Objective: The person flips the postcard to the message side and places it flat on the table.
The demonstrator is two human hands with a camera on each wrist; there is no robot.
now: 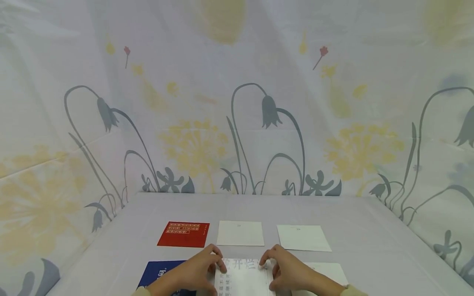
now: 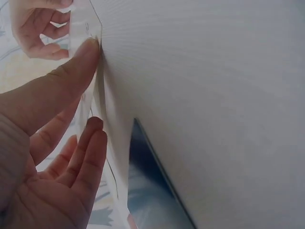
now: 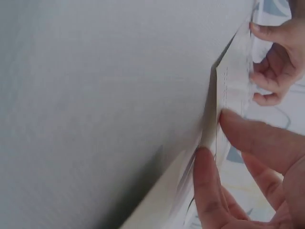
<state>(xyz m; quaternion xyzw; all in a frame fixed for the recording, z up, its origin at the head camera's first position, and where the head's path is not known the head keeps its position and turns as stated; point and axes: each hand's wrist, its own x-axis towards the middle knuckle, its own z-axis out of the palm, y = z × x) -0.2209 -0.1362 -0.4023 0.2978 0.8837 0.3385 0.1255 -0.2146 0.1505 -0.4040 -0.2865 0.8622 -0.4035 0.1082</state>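
Note:
A white card (image 1: 248, 283) printed with grey characters lies between my two hands at the bottom of the head view. My left hand (image 1: 196, 269) pinches its left edge, the thumb (image 2: 78, 67) laid on its face in the left wrist view. At the opposite edge, my right hand (image 1: 289, 269) holds the card between thumb (image 3: 252, 136) and fingers, as the right wrist view shows. Beside my left hand is a dark blue card (image 1: 157, 271), partly covered by it. A cream card (image 1: 331, 270) is partly hidden behind my right hand.
Farther back on the pale tabletop (image 1: 252, 207) lie a red card (image 1: 185, 238), a cream card (image 1: 240, 236) in the middle and another pale card (image 1: 303, 240) to the right. A flower-printed cloth (image 1: 252, 156) hangs behind and at the sides.

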